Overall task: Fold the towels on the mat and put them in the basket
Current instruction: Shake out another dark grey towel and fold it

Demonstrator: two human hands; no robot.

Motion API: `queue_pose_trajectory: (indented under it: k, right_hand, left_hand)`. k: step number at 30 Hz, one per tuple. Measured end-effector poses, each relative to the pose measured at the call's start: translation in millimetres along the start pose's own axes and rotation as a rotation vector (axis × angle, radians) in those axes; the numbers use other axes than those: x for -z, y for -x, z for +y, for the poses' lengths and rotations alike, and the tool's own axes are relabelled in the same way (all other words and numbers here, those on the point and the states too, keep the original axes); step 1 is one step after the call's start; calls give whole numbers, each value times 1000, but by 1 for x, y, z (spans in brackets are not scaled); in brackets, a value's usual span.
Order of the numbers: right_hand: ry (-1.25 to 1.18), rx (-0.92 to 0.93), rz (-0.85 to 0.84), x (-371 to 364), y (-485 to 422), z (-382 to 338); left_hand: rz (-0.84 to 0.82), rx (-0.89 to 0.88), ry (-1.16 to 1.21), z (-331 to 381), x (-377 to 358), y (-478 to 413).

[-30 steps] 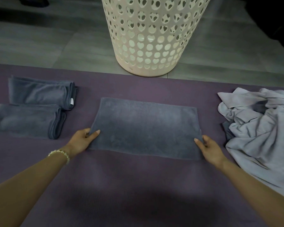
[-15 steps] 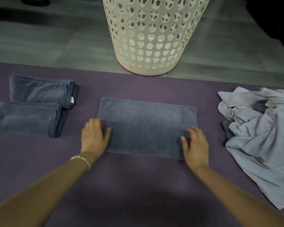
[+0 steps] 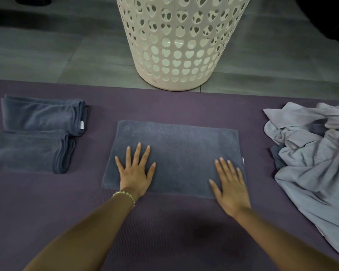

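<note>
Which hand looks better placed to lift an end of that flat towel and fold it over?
Probably the right hand: its outer edge lies at the short right end of the towel, beside the white tag. The left hand rests flat slightly further in from its end.

Grey floor tiles (image 3: 47, 55) span ten to two o'clock; a dark object (image 3: 30, 0) sits at eleven, a dark mass (image 3: 325, 16) at one.

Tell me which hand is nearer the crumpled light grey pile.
Right. The right hand lies flat on the dark towel's right end, left of the pile; the left hand lies on its left end, farther off.
</note>
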State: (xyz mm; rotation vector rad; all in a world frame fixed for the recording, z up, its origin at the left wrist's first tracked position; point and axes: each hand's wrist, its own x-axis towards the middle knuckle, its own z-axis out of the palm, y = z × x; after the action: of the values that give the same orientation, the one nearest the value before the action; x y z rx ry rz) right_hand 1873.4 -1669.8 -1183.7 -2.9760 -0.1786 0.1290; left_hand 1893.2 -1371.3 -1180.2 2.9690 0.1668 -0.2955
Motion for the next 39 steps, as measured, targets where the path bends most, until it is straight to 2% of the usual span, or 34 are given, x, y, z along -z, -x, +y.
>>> queue_pose_trajectory:
  k: [6,9,10,12,15,18,23,30,36,39]
  right_hand:
    - [-72,-209,4,17,9,36]
    - [-121,-127,63,32,-17,9]
    - [-127,-79,72,36,-31,-5]
    - [-137,22,61,37,-62,-40]
    - [-118,145,-33,24,-100,-91]
    - [-114,136,-86,6,-120,-111]
    - [-60,117,-67,-1,-126,-81]
    - [-58,-88,17,9,-123,-25]
    - [-70,-211,-3,17,-118,20]
    - [-69,-317,-77,25,-115,37]
  left_hand:
    - [56,162,71,-25,10,-11]
    - [144,287,223,-20,18,-19]
    - [174,279,253,-14,22,-24]
    - [195,141,218,7,30,-35]
    - [94,-127,71,43,36,-53]
    - [-29,-187,-65,46,25,-71]
    - [30,-99,-67,6,17,-88]
    - [125,14,25,-24,19,-85]
    - [166,131,267,-56,20,-61]
    - [156,115,356,-67,23,-42]
